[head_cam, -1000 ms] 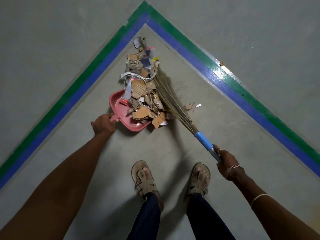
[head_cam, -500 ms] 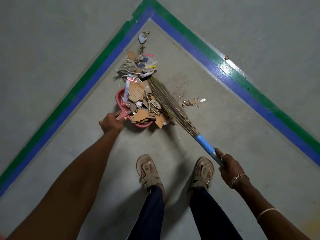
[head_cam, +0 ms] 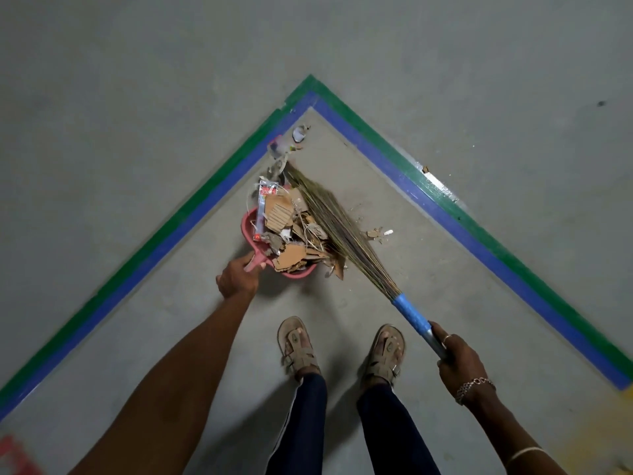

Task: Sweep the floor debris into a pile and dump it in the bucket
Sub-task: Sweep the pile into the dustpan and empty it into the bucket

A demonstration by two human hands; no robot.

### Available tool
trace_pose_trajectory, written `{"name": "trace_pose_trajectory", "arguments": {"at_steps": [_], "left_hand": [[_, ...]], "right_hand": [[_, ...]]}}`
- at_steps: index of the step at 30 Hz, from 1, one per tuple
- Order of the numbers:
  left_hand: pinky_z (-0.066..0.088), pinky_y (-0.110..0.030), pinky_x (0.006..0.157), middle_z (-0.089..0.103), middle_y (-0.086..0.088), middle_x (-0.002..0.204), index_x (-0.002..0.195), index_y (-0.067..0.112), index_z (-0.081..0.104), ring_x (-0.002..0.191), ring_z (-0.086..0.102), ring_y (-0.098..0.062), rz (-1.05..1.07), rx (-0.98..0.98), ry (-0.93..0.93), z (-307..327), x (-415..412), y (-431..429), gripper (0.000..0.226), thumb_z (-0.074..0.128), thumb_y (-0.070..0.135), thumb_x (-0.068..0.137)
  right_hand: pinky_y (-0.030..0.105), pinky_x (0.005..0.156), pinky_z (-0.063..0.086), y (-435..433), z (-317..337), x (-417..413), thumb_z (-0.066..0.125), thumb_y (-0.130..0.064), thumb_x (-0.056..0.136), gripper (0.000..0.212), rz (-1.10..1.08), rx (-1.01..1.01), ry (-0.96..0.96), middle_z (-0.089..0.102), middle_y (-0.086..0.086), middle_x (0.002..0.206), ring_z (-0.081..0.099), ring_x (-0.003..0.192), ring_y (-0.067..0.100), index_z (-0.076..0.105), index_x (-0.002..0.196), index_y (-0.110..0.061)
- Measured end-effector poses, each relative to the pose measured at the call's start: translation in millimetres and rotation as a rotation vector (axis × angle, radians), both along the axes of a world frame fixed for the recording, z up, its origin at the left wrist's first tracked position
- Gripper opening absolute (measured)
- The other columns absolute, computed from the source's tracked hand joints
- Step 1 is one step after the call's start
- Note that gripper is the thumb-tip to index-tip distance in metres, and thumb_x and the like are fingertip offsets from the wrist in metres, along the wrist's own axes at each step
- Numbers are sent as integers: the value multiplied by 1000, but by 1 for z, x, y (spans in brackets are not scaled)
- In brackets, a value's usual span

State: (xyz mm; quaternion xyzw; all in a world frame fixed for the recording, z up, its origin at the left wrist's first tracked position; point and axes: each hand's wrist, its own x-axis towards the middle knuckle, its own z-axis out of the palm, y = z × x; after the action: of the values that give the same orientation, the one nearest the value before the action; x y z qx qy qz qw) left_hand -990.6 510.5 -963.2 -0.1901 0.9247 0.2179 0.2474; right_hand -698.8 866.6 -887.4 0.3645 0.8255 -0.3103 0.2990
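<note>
A pink dustpan (head_cam: 249, 223) lies on the grey floor, heaped with torn cardboard and wrappers (head_cam: 284, 228). My left hand (head_cam: 237, 278) grips its handle at the near end. My right hand (head_cam: 457, 359) holds the blue-wrapped handle of a grass broom (head_cam: 337, 228), whose bristles lie along the right side of the heap. A few scraps (head_cam: 286, 145) sit beyond the pan near the tape corner, and small bits (head_cam: 378, 233) lie to the right of the broom. No bucket is in view.
Green and blue tape lines (head_cam: 310, 94) form a corner on the floor just beyond the debris. My two sandalled feet (head_cam: 296, 344) stand right behind the dustpan. A red blur (head_cam: 13, 454) shows at the bottom left edge.
The view has pulled back and tilted up. The broom swept the heap farther onto the dustpan, leaving a few scraps behind near the tape corner. Both hands keep their holds.
</note>
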Motion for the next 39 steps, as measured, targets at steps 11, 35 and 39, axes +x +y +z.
{"name": "trace_pose_trajectory", "arguments": {"at_steps": [11,35,39], "left_hand": [[47,-40,99,73,-11,115,120,28,72,108,65,-36,174,41,16,168,48,22,38,75,44,85],[50,-32,85,73,-6,119,129,28,67,105,67,-33,394,124,128,379,163,-10,50,76,48,83],[51,-32,83,72,-7,119,129,30,66,104,68,-34,457,111,158,400,181,-28,52,74,53,83]], "right_hand": [[27,70,40,-4,150,8,56,9,73,55,-73,46,27,71,12,111,66,94,36,65,124,-9],[30,72,50,15,323,38,69,-33,84,51,197,106,284,70,-1,105,67,93,24,59,134,-30],[31,68,48,14,336,28,70,-27,84,53,314,103,363,66,0,93,65,87,26,58,136,-27]]}}
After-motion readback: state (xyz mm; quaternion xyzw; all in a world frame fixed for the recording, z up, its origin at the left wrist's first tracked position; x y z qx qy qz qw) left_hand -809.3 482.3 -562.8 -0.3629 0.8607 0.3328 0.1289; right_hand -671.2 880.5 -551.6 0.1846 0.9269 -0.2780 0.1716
